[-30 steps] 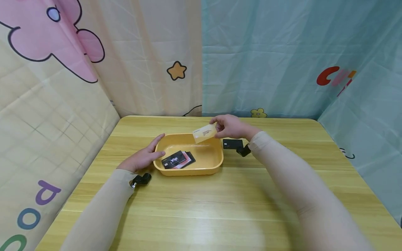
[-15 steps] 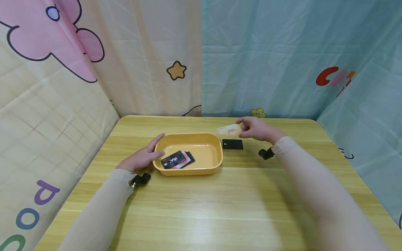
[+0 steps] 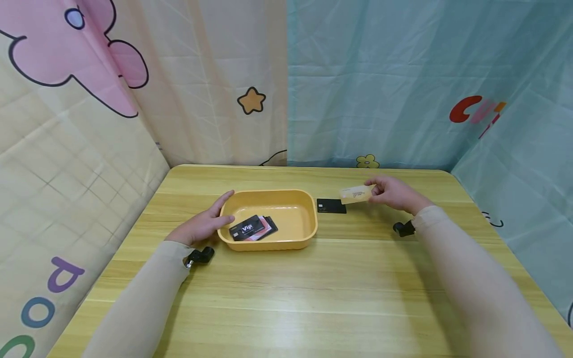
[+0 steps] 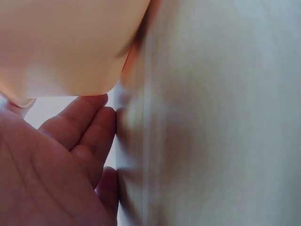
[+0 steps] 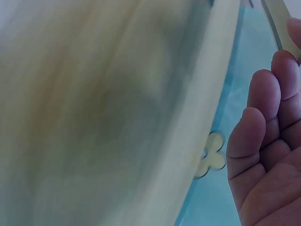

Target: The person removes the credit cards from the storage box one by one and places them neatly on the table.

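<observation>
A pale yellow card (image 3: 355, 194) is pinched between thumb and fingers of my right hand (image 3: 395, 193), held above the table to the right of the basin. Just left of it a black VIP card (image 3: 330, 206) lies flat on the wood. My left hand (image 3: 199, 225) holds the left end of the yellow plastic basin (image 3: 268, 245), thumb over the rim and fingers along the outside wall. Inside, at the front left, a black Vip card (image 3: 246, 227) tops a small fanned pile. In the left wrist view, the fingers (image 4: 96, 136) are by the basin's underside corner.
The wooden table (image 3: 286, 298) reaches back to a patterned curtain (image 3: 367, 89), with more curtain along both sides. A small black camera (image 3: 404, 228) sits at the right wrist, another camera (image 3: 201, 255) at the left wrist.
My right hand has carried the pale yellow card from over the basin to the right, past the black card, which shows fully in between. The left hand and basin stay in place.
</observation>
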The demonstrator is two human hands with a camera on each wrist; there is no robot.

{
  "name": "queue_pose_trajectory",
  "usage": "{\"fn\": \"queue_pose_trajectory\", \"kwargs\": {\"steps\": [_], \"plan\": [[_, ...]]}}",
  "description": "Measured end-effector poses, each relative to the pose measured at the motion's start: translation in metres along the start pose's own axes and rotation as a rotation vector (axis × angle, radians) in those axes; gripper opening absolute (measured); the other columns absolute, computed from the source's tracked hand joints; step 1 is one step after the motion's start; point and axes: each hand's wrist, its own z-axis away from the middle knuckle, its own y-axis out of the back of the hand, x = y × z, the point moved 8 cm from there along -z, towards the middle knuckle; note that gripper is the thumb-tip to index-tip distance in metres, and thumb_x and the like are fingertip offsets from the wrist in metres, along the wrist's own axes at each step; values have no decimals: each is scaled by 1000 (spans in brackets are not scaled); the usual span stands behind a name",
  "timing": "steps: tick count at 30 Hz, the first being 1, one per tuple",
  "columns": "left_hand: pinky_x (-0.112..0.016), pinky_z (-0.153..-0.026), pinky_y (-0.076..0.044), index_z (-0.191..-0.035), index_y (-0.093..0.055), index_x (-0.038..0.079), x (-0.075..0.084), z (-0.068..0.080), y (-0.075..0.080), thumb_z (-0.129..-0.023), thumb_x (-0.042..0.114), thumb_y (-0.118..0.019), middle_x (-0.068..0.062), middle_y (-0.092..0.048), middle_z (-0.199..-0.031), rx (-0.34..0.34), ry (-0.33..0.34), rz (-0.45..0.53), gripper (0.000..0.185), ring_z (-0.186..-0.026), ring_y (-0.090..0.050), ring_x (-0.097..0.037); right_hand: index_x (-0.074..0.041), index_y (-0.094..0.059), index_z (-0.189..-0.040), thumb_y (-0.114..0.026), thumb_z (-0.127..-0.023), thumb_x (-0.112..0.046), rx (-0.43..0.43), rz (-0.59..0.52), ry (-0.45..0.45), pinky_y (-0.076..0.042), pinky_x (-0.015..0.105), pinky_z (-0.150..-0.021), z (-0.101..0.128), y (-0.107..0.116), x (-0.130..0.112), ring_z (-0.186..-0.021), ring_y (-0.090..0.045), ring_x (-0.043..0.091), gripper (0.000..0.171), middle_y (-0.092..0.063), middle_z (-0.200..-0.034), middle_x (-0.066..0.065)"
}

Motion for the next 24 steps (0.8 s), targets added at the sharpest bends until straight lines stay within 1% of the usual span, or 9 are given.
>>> {"fn": "queue_pose_trajectory", "kwargs": {"steps": [4, 10, 14, 19, 24], "plan": [[-69, -128, -11, -170, 3, 35, 1, 0, 0, -110, 36, -52, -20, -5, -177, 0, -4, 5, 81, -160, -14, -49, 7, -53, -144, -75, -95, -13, 2, 34, -22, -39, 30, -59, 5, 2, 15, -71, -47, 19, 58, -65, -91, 8], [-69, -128, -10, -170, 4, 35, 1, 0, -1, -111, 35, -52, -20, -5, -177, -3, -4, 13, 81, -161, -12, -48, 6, -52, -146, -76, -94, -15, -23, 21, -64, -39, 30, -58, 10, 2, 32, -70, -48, 17, 61, -65, -92, 8], [-69, -128, -10, -170, 3, 32, 2, 0, -1, -111, 34, -52, -20, -5, -177, -5, -6, 23, 81, -161, -12, -48, 7, -53, -145, -77, -94, -16, -37, 26, -70, -41, 28, -59, 11, -1, 38, -71, -51, 15, 61, -66, -91, 7], [-71, -127, -10, -170, 3, 36, 0, 0, 0, -111, 37, -52, -19, -3, -177, -1, 3, 2, 81, -161, -11, -49, 8, -52, -146, -76, -94, -15, -73, 57, -83, -45, 27, -67, 10, -7, 44, -78, -55, 17, 61, -67, -92, 7], [-71, -127, -9, -170, 3, 35, 1, 0, 0, -111, 37, -51, -19, -1, -177, -4, 1, 11, 80, -161, -9, -50, 6, -53, -147, -75, -94, -17, -98, 101, -100, -44, 30, -67, 10, -11, 47, -75, -54, 17, 62, -66, -92, 6]]}}
